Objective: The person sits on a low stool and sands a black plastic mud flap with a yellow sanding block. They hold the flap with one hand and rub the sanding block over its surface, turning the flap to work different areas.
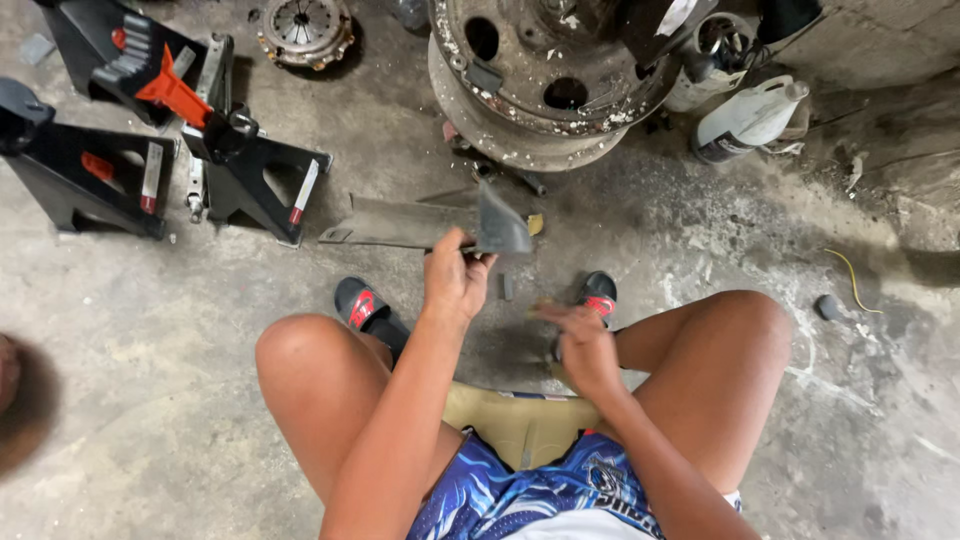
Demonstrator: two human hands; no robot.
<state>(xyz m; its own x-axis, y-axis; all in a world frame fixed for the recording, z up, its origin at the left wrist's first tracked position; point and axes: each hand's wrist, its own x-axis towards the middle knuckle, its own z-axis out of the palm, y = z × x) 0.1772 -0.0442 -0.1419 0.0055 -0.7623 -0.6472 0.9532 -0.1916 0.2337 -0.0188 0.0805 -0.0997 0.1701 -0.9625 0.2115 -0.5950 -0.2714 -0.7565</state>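
The left grip point(455, 280) is clenching the near edge of a grey metal bracket point(420, 222), holding it up off the floor point(160, 400) ahead of the knees, its long arm pointing away to the left and its folded end standing just above the fingers. The right grip point(580, 335) is hovering lower and to the right, blurred; its fingers are curling, but whether they are pinching something small I cannot tell. The work looks to be at the cleaning or inspecting stage, and the next move would seem to call for a steady left hold while the right meets the bracket. Beyond the left grip a rusty wheel rim point(540, 90) is lying, cut off at the top. Jack stands point(240, 165) are sitting far to its left. The bracket's underside is hidden.
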